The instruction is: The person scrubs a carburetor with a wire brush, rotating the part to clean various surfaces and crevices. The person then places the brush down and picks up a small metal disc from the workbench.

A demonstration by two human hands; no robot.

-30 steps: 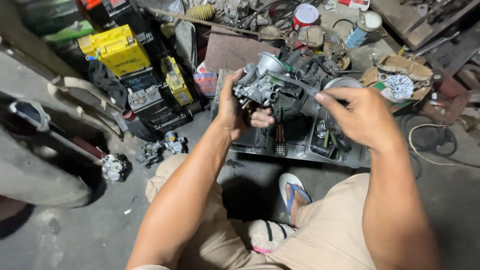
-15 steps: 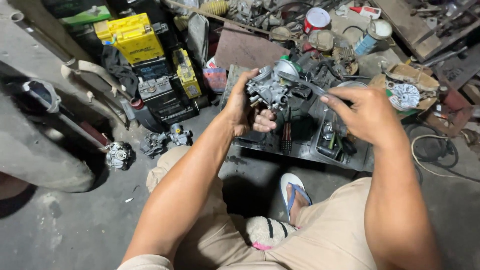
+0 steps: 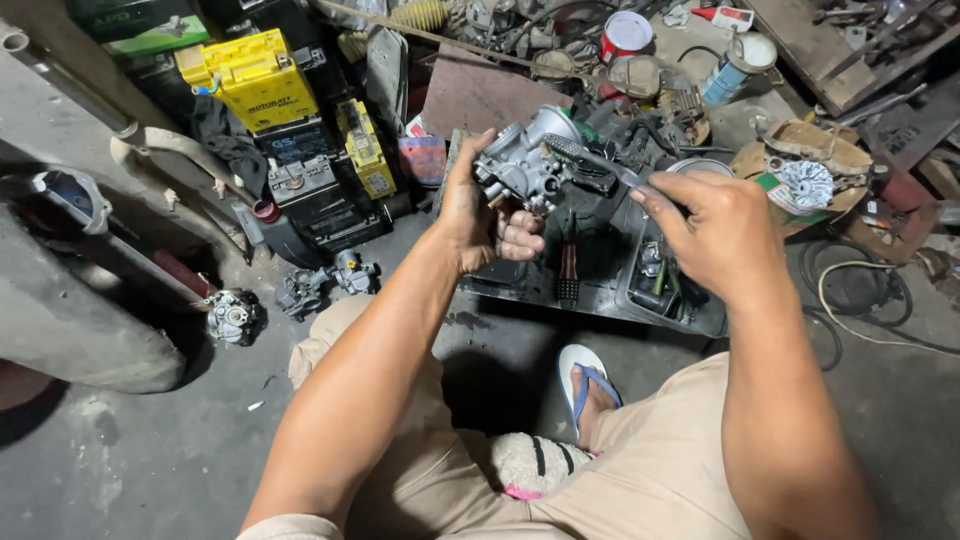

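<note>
My left hand [image 3: 478,212] grips a grey metal carburettor [image 3: 522,162] and holds it up above a black tool tray [image 3: 600,300]. A thin dark tool [image 3: 598,162] is pinched in my right hand [image 3: 712,232], its tip resting against the right side of the carburettor. Both forearms reach forward over my knees. The fingers of my right hand hide the tool's handle.
Yellow and black batteries [image 3: 262,78] stand at the back left. Small engine parts [image 3: 318,285] lie on the concrete floor at left, beside a dark tyre [image 3: 70,320]. Cans, scrap parts and a coiled cable [image 3: 860,300] crowd the right. My sandalled foot [image 3: 588,385] rests below the tray.
The view shifted slightly, so the hands and carburettor sit a little lower in frame. My right hand stays at the carburettor with the tool; the grip of both hands is unchanged.
</note>
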